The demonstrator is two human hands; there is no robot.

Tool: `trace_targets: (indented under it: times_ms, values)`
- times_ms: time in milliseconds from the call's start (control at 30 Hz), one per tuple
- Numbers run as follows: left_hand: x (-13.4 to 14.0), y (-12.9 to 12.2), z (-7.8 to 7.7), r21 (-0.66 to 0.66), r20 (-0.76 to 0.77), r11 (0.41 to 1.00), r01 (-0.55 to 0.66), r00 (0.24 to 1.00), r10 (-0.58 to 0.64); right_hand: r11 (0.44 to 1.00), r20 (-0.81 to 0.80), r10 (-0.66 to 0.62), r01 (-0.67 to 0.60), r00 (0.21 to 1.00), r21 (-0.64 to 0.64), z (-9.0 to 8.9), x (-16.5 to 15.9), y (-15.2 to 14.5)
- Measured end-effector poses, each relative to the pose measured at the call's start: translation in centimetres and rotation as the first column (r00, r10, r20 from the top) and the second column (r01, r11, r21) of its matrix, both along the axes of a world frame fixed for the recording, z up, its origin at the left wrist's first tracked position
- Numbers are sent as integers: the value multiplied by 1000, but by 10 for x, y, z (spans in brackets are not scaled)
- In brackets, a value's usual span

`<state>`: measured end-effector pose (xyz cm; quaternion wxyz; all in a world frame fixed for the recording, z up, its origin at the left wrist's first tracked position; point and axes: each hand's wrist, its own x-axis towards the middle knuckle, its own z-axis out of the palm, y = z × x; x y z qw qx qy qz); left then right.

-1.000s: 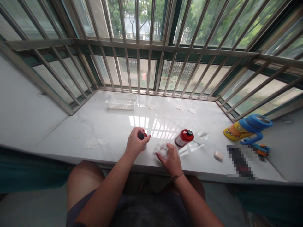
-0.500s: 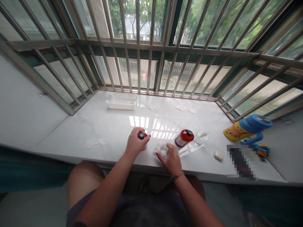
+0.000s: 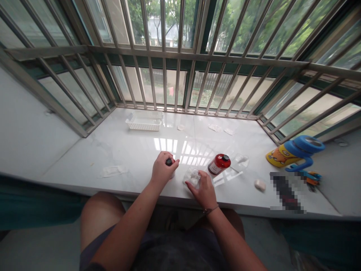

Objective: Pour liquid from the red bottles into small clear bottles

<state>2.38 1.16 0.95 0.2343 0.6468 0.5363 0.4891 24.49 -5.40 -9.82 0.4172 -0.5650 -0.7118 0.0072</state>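
Note:
My left hand [image 3: 163,168] is wrapped around a red bottle with a black cap [image 3: 169,162]. Most of that bottle is hidden behind the fingers. With thumb and fingers, my right hand [image 3: 203,187] grips the edge of a clear plastic pack [image 3: 191,176] that has white, soft-looking pieces inside; what they are exactly I cannot make out. Just beyond my right hand a second red bottle [image 3: 219,164], with a black cap and a pale label, stands on the white sill [image 3: 141,158].
A white basket [image 3: 144,128] sits at the back left. Crumpled white pieces [image 3: 214,128] lie near the window bars. To the right are a pale, rounded block [image 3: 260,185], a blue and yellow water bottle [image 3: 290,152] and a blurred dark object [image 3: 287,192]. A flat white wrapper [image 3: 113,171] lies left.

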Motion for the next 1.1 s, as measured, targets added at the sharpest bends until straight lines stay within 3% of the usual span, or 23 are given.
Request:
trace_targets:
  times_ms: [233,400,1100]
  values:
    - [0,1,-2,-5,-7,1000,-5,1000,5,1000,-5,-2,2,1000,-2,0,-1,-1]
    - [-3,0,-6,-111,70,992,-56,995,64,1000,-8,-2,2,1000,1,0,-1,0]
    - [-2,2,-4,-36,17,998,-55,998,56,1000,1,-4,4,1000,-6,0,-1,-1]
